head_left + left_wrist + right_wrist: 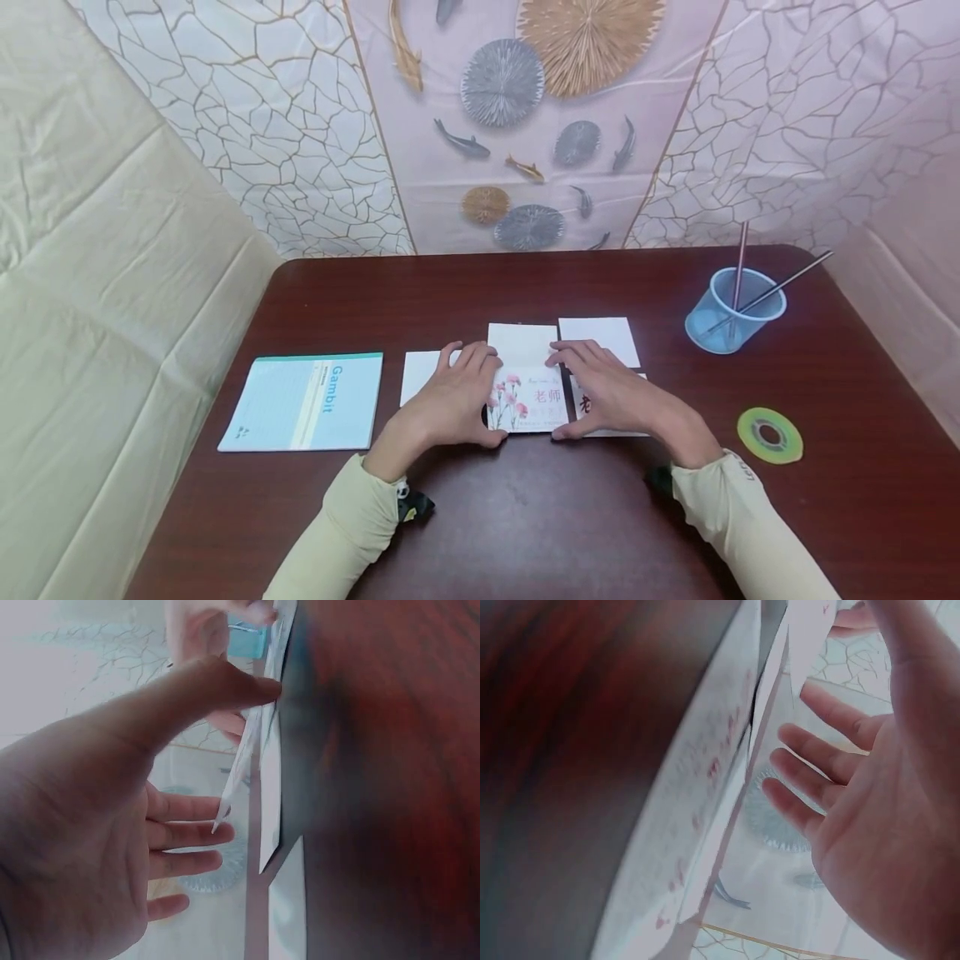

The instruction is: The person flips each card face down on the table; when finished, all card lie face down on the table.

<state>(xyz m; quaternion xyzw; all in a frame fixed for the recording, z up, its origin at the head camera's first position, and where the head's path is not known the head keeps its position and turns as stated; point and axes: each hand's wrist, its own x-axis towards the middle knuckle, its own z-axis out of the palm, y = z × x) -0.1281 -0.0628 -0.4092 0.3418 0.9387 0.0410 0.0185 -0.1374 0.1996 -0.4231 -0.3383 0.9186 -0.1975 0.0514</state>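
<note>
A folded greeting card [542, 408] with pink carnations and printed characters lies before me, its blank part toward the back. My left hand [453, 402] is at its left side, thumb at the near corner and fingertips by the side edge. On the right side my right hand [618, 396] mirrors this, thumb near the front corner. Both wrist views show a raised leaf [238, 769] of the card slanting up, fingertips at its edge and the fingers mostly straight. Beneath the right hand a second card [583, 405] with black characters is partly hidden.
A white card [417, 377] lies partly behind the left hand; another white panel [600, 340] is at the back right. Left is a Gambit notebook [348, 417]. Right are a blue mesh pen cup [708, 321] with two sticks and a green tape roll [789, 440].
</note>
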